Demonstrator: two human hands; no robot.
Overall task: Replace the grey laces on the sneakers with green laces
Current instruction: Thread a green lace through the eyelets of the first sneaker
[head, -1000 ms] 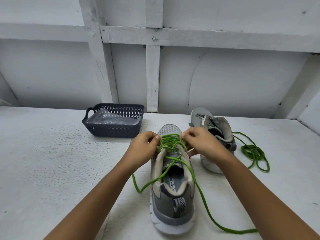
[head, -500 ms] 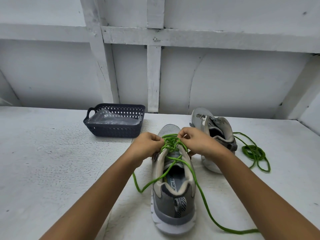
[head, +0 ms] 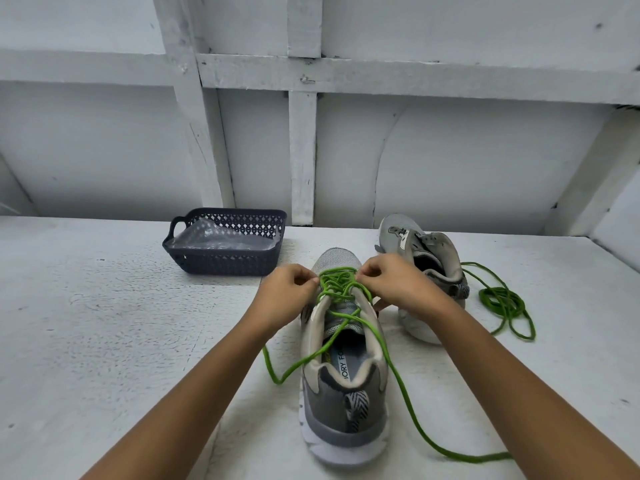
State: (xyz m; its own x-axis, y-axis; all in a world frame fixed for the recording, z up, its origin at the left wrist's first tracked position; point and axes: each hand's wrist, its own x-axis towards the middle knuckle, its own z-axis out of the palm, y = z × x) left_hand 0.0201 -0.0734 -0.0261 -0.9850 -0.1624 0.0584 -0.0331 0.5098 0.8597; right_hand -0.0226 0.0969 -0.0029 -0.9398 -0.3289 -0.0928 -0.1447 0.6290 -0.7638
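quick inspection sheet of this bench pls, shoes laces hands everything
surface: white painted table, rough texture
job's things: near sneaker upright, heel toward camera, green lace threaded in its eyelets, ends trailing on the table; far sneaker, no lace seen in it; spare green lace coiled to its right; grey laces: nothing seen
clutter: dark basket holding clear plastic
hands: left hand and right hand each pinch the green lace near the toe-end eyelets
cables: nothing seen
surroundings: white board wall
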